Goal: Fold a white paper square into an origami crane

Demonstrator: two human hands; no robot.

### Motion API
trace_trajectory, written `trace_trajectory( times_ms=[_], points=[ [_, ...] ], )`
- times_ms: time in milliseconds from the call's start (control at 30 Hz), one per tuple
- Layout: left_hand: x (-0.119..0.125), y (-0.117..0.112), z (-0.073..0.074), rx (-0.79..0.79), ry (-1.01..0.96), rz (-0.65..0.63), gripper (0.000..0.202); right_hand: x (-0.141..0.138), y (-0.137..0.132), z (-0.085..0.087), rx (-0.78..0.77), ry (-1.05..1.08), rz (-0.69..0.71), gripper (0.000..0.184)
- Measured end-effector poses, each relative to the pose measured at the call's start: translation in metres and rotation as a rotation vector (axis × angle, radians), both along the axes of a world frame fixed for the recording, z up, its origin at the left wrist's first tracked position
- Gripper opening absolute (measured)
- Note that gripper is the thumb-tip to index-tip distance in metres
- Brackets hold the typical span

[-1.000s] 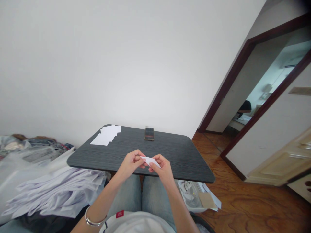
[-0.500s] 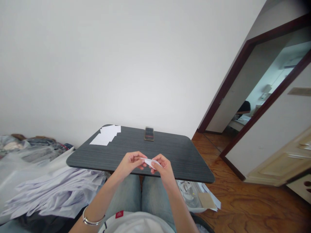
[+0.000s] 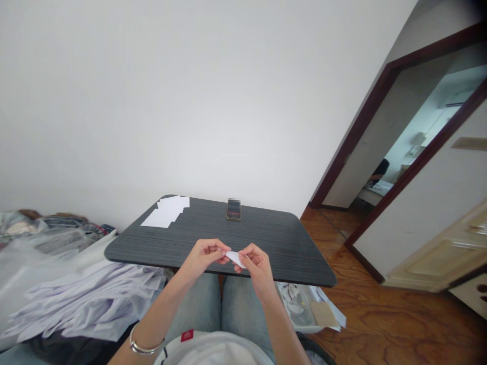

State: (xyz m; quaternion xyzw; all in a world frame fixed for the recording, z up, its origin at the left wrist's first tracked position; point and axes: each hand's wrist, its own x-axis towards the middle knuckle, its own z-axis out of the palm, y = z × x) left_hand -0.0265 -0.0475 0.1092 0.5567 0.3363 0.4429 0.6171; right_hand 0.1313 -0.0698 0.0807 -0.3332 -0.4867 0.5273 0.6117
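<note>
Between both hands is a small folded piece of white paper (image 3: 235, 258), held above the near edge of the dark table (image 3: 262, 228). My left hand (image 3: 207, 255) pinches its left end between thumb and fingers. At the other end, my right hand (image 3: 254, 261) grips the paper with its thumb on top and fingers curled behind. Parts of the paper are covered by the fingertips. Several white paper sheets (image 3: 163, 213) lie overlapping at the table's far left corner.
A phone-like dark object (image 3: 233, 209) stands at the table's back edge by the wall. Piled light cloth (image 3: 91, 299) lies to the left, partly under plastic. Below the table's right side sits a clear bin (image 3: 299, 306) with papers. An open doorway (image 3: 403, 126) is at right.
The paper has shifted and turned slightly in my fingers, and less of it shows near my right thumb. Both hands keep nearly the same place.
</note>
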Motion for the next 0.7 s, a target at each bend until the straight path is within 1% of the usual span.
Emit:
trace_trajectory(
  times_ms=[133,300,467,700],
  points=[
    [-0.001,0.000,0.000,-0.029,-0.005,-0.028,0.017,0.000,-0.002,0.001,0.018,-0.024,-0.017,0.014],
    [-0.004,0.001,-0.004,-0.094,-0.061,-0.071,0.015,-0.002,-0.003,0.002,0.059,-0.046,-0.053,0.015],
    [-0.002,-0.003,0.001,-0.084,-0.069,-0.103,0.023,-0.002,-0.003,0.002,0.083,-0.073,-0.077,0.014],
    [0.010,-0.006,0.005,-0.050,0.028,0.001,0.023,-0.001,-0.004,0.002,0.116,-0.148,-0.068,0.012]
  ],
)
